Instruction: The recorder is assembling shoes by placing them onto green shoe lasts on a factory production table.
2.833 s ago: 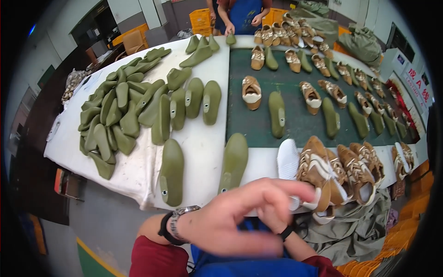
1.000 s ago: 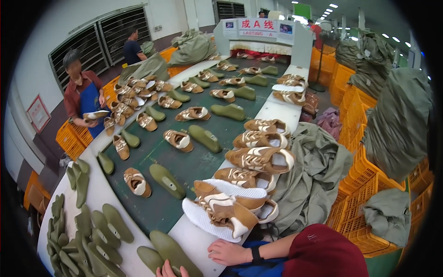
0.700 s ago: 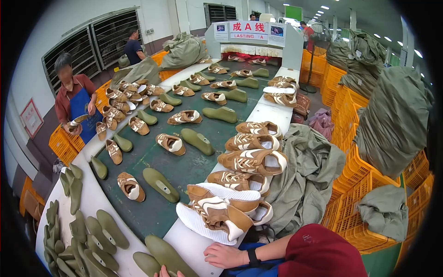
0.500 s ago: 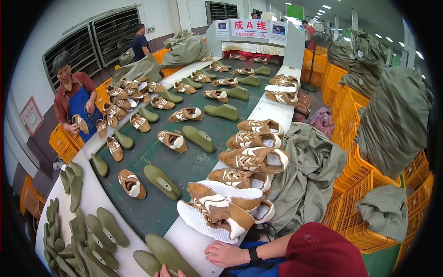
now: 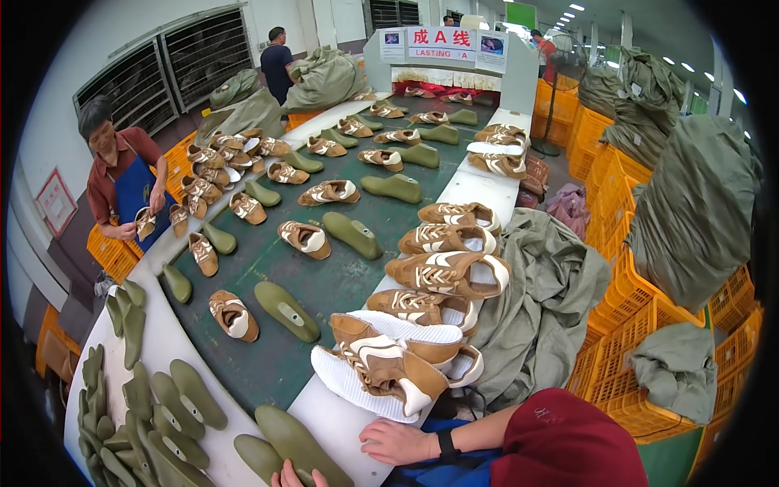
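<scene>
At the lower edge, my left hand has its fingers on a large olive-green shoe last; a second green last lies against its left side. Part of that hand is cut off by the frame. My right hand rests palm down on the white table edge, fingers loosely extended, holding nothing. Just beyond it, a brown-and-white sneaker lies tilted on its side, white sole showing. Behind that one, several more sneakers line the right ledge.
A green conveyor belt carries sneakers and lasts in rows. More lasts pile up on the left ledge. Across the belt, a co-worker in a blue apron handles a sneaker. Grey-green cloth and orange crates stand at right.
The co-worker at left has bent the head down and brought both hands to the sneaker. A person in dark clothes farther back has moved right and stands straighter. My hands stay nearly still.
</scene>
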Demonstrator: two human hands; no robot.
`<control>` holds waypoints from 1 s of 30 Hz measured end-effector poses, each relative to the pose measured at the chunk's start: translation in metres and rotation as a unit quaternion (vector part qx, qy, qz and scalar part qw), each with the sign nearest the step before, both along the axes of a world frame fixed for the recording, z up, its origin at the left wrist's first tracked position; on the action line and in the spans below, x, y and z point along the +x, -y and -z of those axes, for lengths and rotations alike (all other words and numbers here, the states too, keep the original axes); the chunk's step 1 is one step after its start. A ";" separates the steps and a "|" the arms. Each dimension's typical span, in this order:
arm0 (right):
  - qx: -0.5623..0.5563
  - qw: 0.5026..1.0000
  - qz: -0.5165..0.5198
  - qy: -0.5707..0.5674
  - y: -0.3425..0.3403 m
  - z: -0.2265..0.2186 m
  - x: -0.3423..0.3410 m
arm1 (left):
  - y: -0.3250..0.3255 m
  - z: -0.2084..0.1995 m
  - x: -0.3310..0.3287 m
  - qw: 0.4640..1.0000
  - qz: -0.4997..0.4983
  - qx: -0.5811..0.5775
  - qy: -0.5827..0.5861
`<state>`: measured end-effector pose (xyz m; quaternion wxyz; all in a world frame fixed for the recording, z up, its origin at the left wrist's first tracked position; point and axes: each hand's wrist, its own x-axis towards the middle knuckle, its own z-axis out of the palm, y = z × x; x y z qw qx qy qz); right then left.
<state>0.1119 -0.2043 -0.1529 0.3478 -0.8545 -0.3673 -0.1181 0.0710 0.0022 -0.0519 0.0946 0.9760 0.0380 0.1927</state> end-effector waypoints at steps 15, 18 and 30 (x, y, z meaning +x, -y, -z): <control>-0.003 1.000 -0.002 -0.004 0.001 0.000 0.000 | -0.001 0.002 0.000 1.000 0.004 -0.003 -0.001; -0.002 1.000 -0.001 -0.002 0.002 -0.003 0.001 | -0.001 0.003 0.000 1.000 0.003 -0.006 0.004; -0.001 1.000 0.001 -0.001 0.001 -0.004 0.000 | -0.002 0.004 0.000 1.000 0.001 -0.003 0.009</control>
